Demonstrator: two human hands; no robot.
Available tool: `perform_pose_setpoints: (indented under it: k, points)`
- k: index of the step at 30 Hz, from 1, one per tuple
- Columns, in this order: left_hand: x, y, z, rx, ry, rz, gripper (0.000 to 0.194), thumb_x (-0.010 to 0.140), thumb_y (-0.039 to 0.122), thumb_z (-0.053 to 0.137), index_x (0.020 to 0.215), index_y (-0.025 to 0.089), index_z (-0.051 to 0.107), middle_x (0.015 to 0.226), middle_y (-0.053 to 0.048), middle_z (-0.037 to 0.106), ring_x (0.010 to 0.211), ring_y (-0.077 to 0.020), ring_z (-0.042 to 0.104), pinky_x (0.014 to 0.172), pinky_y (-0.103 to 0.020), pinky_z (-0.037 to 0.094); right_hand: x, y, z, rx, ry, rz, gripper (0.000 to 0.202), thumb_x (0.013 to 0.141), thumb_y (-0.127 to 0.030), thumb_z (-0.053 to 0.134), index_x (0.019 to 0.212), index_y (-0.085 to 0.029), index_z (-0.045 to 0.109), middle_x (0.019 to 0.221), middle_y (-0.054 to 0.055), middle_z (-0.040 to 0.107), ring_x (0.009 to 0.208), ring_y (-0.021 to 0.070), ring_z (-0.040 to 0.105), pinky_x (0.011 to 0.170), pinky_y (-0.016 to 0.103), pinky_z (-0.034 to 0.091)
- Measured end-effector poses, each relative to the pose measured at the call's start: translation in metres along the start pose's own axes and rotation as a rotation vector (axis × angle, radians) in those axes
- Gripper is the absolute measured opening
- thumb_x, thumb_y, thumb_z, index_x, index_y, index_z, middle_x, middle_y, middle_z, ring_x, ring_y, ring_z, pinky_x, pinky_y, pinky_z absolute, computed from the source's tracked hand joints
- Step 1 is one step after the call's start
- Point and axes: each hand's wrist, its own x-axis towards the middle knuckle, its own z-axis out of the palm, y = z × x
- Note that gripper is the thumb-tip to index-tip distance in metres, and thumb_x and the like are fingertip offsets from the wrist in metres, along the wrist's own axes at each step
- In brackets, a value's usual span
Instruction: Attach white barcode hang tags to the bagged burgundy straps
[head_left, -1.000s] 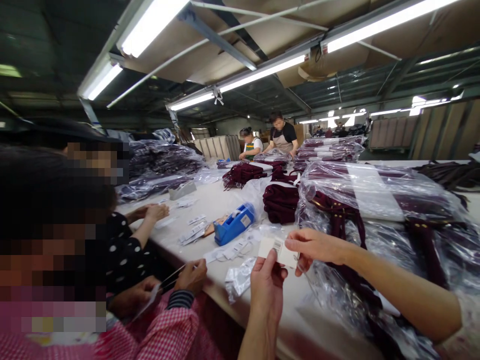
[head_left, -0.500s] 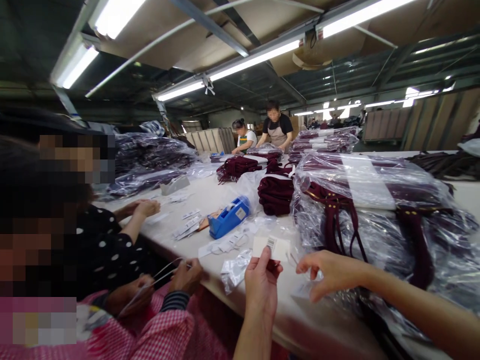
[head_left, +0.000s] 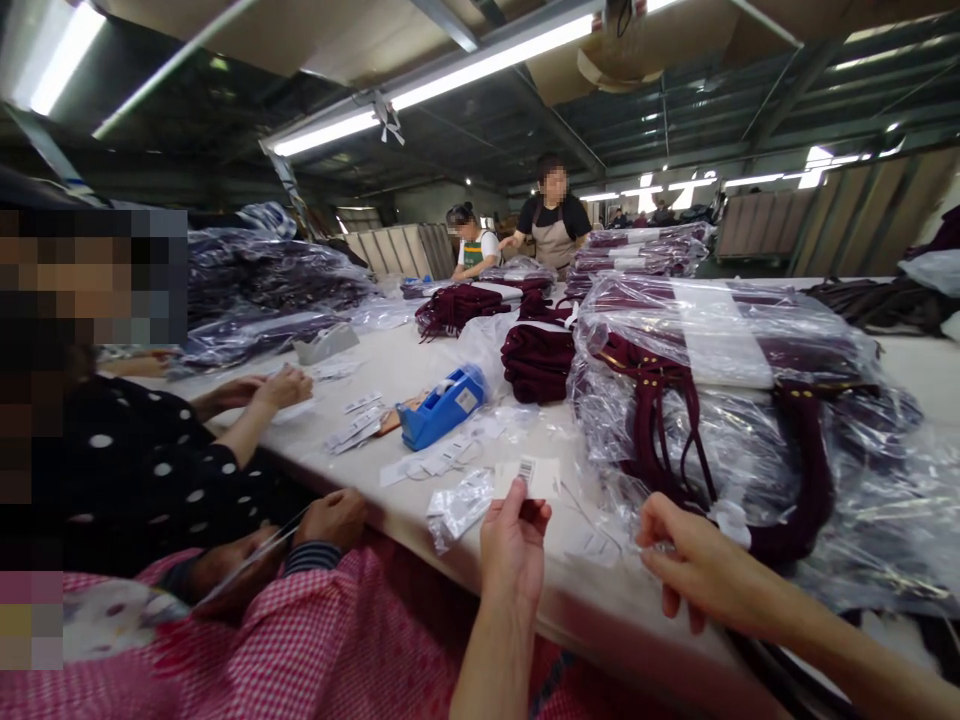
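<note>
My left hand [head_left: 514, 540] pinches a pale hang tag [head_left: 544, 478] with a barcode, thumb on its face, above the table's front edge. A thin string [head_left: 589, 512] runs from the tag's right side toward my right hand. My right hand [head_left: 694, 560] has its fingers curled together, beside the bagged maroon bags; whatever lies between its fingertips is hidden. Just behind it, a maroon bag in clear plastic [head_left: 720, 330] shows its handles and a white paper band. A crumpled clear packet [head_left: 457, 505] lies left of my left hand.
A blue tape dispenser [head_left: 442, 408] stands on the pale table [head_left: 375, 350], with loose white tags [head_left: 356, 425] near it. At left, a co-worker in pink check [head_left: 300, 640] handles white string; another wears polka dots [head_left: 161, 440]. Two people work across the table.
My right hand has moved right and down, its spread fingers now drawn together. My left hand keeps the tag. The view has shifted slightly to the right and down.
</note>
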Motion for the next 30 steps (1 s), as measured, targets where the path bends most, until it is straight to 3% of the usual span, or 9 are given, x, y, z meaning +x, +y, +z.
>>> perform_pose_setpoints:
  k: [3, 6, 11, 15, 20, 24, 28, 30]
  points:
    - [-0.001, -0.002, 0.001, -0.007, -0.017, -0.014, 0.031, 0.068, 0.009, 0.076, 0.055, 0.017, 0.048, 0.048, 0.004, 0.060, 0.044, -0.0100, 0.059, 0.041, -0.018, 0.050, 0.004, 0.011, 0.019, 0.199, -0.018, 0.043, 0.021, 0.076, -0.024, 0.053, 0.088, -0.024, 0.036, 0.088, -0.001, 0.059, 0.053, 0.0143, 0.066, 0.036, 0.022, 0.048]
    - [-0.003, -0.003, -0.001, -0.016, -0.022, -0.025, 0.028, 0.068, 0.008, 0.075, 0.058, 0.017, 0.051, 0.051, 0.004, 0.062, 0.044, -0.0092, 0.059, 0.042, -0.018, 0.051, 0.018, 0.015, 0.031, 0.366, 0.005, 0.051, 0.027, 0.072, -0.026, 0.059, 0.086, -0.024, 0.036, 0.080, -0.004, 0.061, 0.064, 0.0189, 0.070, 0.044, 0.025, 0.052]
    - [-0.007, -0.008, -0.013, -0.034, 0.007, -0.062, 0.024, 0.069, 0.006, 0.074, 0.060, 0.016, 0.055, 0.049, 0.003, 0.062, 0.042, -0.0099, 0.059, 0.041, -0.018, 0.052, 0.035, 0.002, 0.024, 0.407, -0.026, -0.033, 0.027, 0.072, -0.032, 0.064, 0.081, -0.022, 0.041, 0.073, -0.003, 0.065, 0.070, 0.0176, 0.070, 0.059, 0.027, 0.054]
    - [-0.010, -0.011, -0.024, -0.093, 0.055, -0.098, 0.015, 0.074, 0.003, 0.069, 0.070, 0.014, 0.061, 0.063, 0.001, 0.069, 0.049, -0.0099, 0.064, 0.043, -0.017, 0.054, 0.039, -0.034, -0.001, 0.274, -0.175, -0.154, 0.021, 0.075, -0.030, 0.064, 0.083, -0.021, 0.046, 0.074, -0.002, 0.067, 0.068, 0.0172, 0.069, 0.059, 0.027, 0.053]
    - [-0.016, -0.010, -0.026, -0.153, 0.020, -0.249, 0.012, 0.085, 0.004, 0.057, 0.090, 0.011, 0.065, 0.078, -0.005, 0.075, 0.056, -0.0113, 0.069, 0.048, -0.017, 0.057, 0.042, -0.101, -0.031, -0.115, -0.261, -0.383, 0.004, 0.081, -0.020, 0.053, 0.085, -0.021, 0.053, 0.069, -0.002, 0.067, 0.064, 0.0163, 0.068, 0.057, 0.025, 0.054]
    - [-0.025, -0.011, -0.026, -0.161, -0.066, -0.359, 0.010, 0.088, 0.008, 0.055, 0.091, 0.009, 0.065, 0.078, -0.009, 0.074, 0.059, -0.0128, 0.070, 0.053, -0.019, 0.059, 0.043, -0.149, -0.046, -0.340, -0.285, -0.482, 0.018, 0.081, -0.012, 0.047, 0.096, -0.022, 0.051, 0.068, -0.003, 0.065, 0.059, 0.0149, 0.067, 0.050, 0.022, 0.052]
    - [-0.024, -0.016, -0.039, -0.113, -0.179, -0.415, 0.013, 0.086, 0.022, 0.062, 0.088, 0.009, 0.063, 0.076, -0.010, 0.070, 0.059, -0.0138, 0.068, 0.056, -0.022, 0.057, 0.044, -0.182, -0.058, -0.347, -0.279, -0.527, 0.021, 0.081, -0.013, 0.048, 0.099, -0.023, 0.048, 0.073, -0.002, 0.067, 0.058, 0.0152, 0.067, 0.048, 0.022, 0.053]
    - [-0.017, -0.018, -0.049, -0.011, -0.119, -0.351, 0.024, 0.083, 0.029, 0.065, 0.099, 0.012, 0.060, 0.093, -0.013, 0.069, 0.068, -0.0165, 0.069, 0.058, -0.024, 0.055, 0.045, -0.195, -0.063, -0.283, -0.282, -0.509, 0.021, 0.081, -0.015, 0.051, 0.100, -0.023, 0.047, 0.075, -0.001, 0.068, 0.056, 0.0154, 0.067, 0.047, 0.022, 0.053]
